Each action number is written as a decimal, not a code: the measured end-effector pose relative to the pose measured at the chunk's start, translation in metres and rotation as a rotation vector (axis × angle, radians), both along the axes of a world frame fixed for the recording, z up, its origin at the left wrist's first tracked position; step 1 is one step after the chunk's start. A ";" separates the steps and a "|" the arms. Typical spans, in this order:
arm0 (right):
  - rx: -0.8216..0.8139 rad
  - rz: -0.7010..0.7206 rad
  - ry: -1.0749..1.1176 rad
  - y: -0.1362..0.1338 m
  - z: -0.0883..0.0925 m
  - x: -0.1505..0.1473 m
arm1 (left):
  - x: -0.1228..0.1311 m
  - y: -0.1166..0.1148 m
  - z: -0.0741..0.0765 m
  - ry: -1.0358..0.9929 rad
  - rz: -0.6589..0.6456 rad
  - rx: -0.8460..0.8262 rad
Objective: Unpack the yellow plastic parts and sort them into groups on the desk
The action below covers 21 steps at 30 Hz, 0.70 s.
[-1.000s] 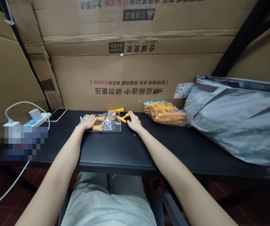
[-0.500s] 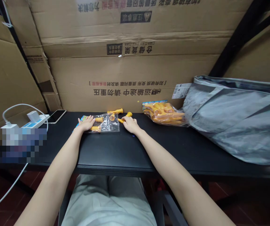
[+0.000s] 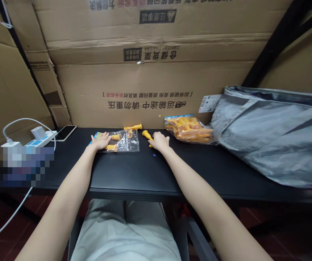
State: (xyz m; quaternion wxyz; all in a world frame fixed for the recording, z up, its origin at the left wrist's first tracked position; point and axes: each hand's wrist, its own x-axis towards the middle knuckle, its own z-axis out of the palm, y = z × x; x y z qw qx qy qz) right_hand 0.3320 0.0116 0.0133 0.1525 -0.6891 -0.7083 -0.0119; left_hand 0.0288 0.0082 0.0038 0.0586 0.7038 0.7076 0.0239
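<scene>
While the right hand [image 3: 159, 141], just right of centre, is closed on a yellow toy [image 3: 146, 135], the left hand [image 3: 101, 141] lies flat, fingers spread, on a clear bag [image 3: 128, 145] left of centre. The toy's flared end juts out toward the upper left; the right hand hides much of the rest. Under the left hand shows the bag's colourful card [image 3: 98, 135], its print too small to read. Two yellow tubes [image 3: 111, 147] show through the plastic, and another yellow piece [image 3: 133, 127] lies at the bag's upper right.

Right of centre, near the right hand, sits a fuller bag [image 3: 190, 129] of yellow pieces, its blue-toned header [image 3: 179, 117] also unreadable. Beside it, a grey tote [image 3: 275, 141] fills the right of the frame; the white label [image 3: 209, 103] at its upper left is illegible.

Behind the black table [image 3: 131, 174], cardboard [image 3: 150, 79] carries upside-down Chinese print. Lowest reads 运输途中 请勿重压; above it, a bracketed line about damage, deformation or quality problems, with 联系客服 partly in red; higher, 仓储货架; near the top, 注意事项 on a dark block beside a warning triangle.

At the left edge lie a phone [image 3: 66, 132], a power strip [image 3: 44, 137] and a white cable [image 3: 22, 119]; a pixelated patch covers whatever is below them.
</scene>
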 end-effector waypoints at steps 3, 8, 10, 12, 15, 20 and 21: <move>-0.076 0.005 -0.053 -0.003 0.004 0.001 | 0.006 -0.004 0.003 0.007 -0.017 -0.007; 0.086 0.110 -0.005 -0.010 0.013 -0.002 | 0.011 -0.006 0.006 -0.020 -0.025 -0.034; 0.135 0.177 0.044 -0.013 0.018 -0.003 | 0.011 -0.006 0.006 -0.024 -0.027 -0.039; 0.146 0.244 0.076 -0.016 0.022 -0.002 | 0.011 -0.005 0.005 -0.023 -0.029 -0.039; 0.118 0.332 0.071 -0.018 0.028 0.001 | 0.009 -0.004 0.003 -0.027 -0.027 -0.039; -0.046 0.454 0.061 -0.020 0.028 0.004 | 0.009 -0.003 0.001 -0.029 -0.026 -0.027; -0.062 0.472 0.064 -0.020 0.025 0.002 | 0.009 -0.003 0.002 -0.025 -0.029 -0.023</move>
